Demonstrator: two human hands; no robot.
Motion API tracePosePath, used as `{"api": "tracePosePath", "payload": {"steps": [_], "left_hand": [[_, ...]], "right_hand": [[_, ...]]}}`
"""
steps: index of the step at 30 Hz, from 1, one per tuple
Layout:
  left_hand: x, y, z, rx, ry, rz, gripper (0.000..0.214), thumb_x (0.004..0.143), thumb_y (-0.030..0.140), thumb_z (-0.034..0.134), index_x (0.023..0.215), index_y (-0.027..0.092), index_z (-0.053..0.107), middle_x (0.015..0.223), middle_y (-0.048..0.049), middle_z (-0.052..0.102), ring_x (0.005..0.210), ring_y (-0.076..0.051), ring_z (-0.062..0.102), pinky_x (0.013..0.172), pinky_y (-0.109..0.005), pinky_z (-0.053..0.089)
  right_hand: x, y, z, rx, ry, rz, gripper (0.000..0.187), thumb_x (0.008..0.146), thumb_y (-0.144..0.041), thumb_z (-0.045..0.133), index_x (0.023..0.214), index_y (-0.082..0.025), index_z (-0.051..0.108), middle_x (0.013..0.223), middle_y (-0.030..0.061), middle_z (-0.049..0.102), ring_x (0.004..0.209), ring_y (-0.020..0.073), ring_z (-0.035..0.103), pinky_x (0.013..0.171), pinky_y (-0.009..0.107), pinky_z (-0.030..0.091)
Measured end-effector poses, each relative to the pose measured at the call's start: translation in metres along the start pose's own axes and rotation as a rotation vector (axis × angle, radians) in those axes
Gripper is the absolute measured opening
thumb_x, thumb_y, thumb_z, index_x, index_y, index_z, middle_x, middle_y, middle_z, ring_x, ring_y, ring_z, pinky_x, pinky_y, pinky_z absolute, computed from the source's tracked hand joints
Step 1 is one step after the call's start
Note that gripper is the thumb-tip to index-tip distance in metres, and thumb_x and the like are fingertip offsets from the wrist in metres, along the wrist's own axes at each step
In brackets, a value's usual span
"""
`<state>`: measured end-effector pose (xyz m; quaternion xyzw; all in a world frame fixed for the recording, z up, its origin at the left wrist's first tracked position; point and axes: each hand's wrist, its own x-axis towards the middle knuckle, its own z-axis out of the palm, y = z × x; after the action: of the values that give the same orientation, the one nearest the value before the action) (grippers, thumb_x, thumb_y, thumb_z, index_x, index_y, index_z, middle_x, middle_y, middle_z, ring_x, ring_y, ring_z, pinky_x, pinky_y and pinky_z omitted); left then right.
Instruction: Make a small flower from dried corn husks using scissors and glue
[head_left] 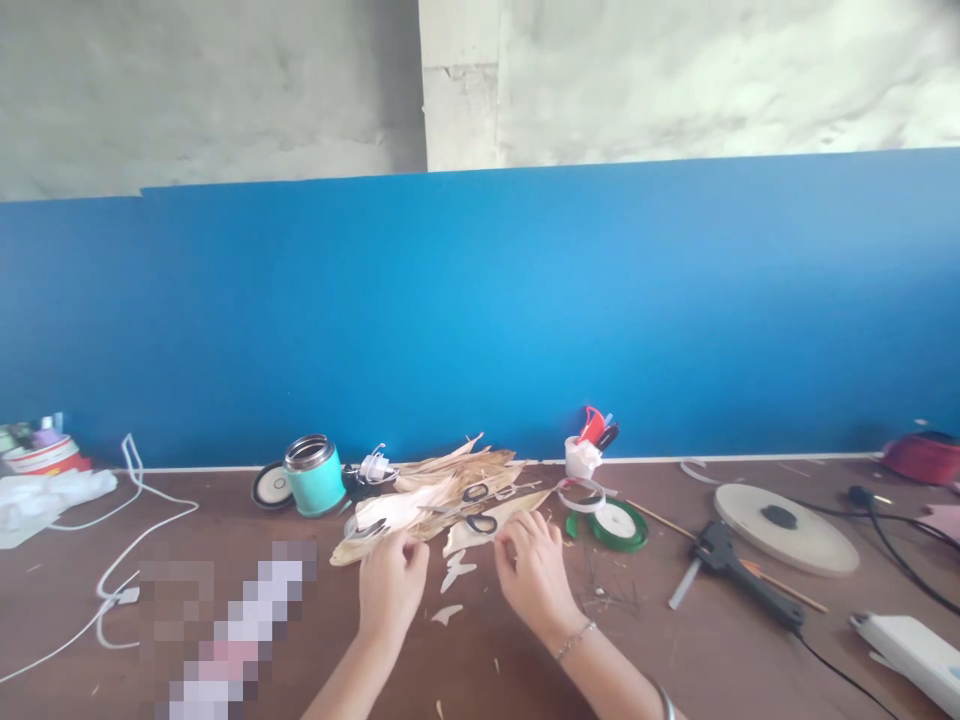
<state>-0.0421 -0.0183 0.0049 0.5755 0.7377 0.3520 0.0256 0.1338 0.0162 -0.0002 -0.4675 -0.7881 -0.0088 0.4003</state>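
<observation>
Your forearms (pixel 356 672) reach in; left hand (pixel 393 580) and right hand (pixel 536 568) curl narrowly, but you can't tell what they hold. Beyond your fingertips lie dried husks (pixel 412 502) and scissors (pixel 459 510); brown tabletop (pixel 450 665) stretches between your wrists, blue partition (pixel 480 330) farthest.

This looked like a craft workshop in a rough, plain room. On the brown table (pixel 675 670), a glue gun (pixel 752 584) lay at two o'clock from the wearer, a reel of green ribbon (pixel 619 522) at one, and scissors (pixel 450 511) among dry, husk-like sheets (pixel 420 498) at twelve. Beyond, also at twelve, a blue partition (pixel 480 320) stood before a bare concrete wall (pixel 262 90).
</observation>
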Motion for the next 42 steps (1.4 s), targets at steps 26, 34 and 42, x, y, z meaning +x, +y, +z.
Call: {"api": "tracePosePath", "payload": {"steps": [26, 34, 42], "left_hand": [[-0.003, 0.012, 0.005, 0.036, -0.071, 0.097, 0.018, 0.075, 0.018, 0.047, 0.063, 0.019, 0.06, 0.07, -0.0046, 0.068, 0.077, -0.023, 0.061, 0.072, -0.033, 0.036], [0.012, -0.006, -0.02, -0.045, -0.433, 0.065, 0.019, 0.073, 0.035, 0.058, 0.06, 0.022, 0.063, 0.06, 0.0015, 0.065, 0.057, -0.016, 0.058, 0.052, -0.024, 0.033], [0.002, 0.0, -0.015, 0.035, -0.602, 0.159, 0.004, 0.061, 0.024, 0.068, 0.063, 0.023, 0.065, 0.075, -0.0023, 0.065, 0.069, -0.02, 0.06, 0.06, -0.026, 0.038]], "right_hand": [[-0.007, -0.012, 0.007, 0.034, -0.06, -0.005, 0.014, 0.076, -0.006, 0.05, 0.068, -0.017, 0.053, 0.076, 0.0031, 0.057, 0.08, 0.0192, 0.048, 0.07, 0.031, 0.026], [-0.005, 0.003, 0.015, -0.044, -0.226, 0.048, 0.019, 0.077, -0.009, 0.057, 0.062, -0.02, 0.06, 0.077, 0.0026, 0.063, 0.082, 0.0205, 0.053, 0.067, 0.03, 0.027], [-0.004, 0.007, 0.017, -0.086, -0.248, 0.057, 0.018, 0.076, -0.012, 0.06, 0.06, -0.02, 0.06, 0.078, 0.0033, 0.063, 0.084, 0.0226, 0.053, 0.068, 0.031, 0.028]]}}
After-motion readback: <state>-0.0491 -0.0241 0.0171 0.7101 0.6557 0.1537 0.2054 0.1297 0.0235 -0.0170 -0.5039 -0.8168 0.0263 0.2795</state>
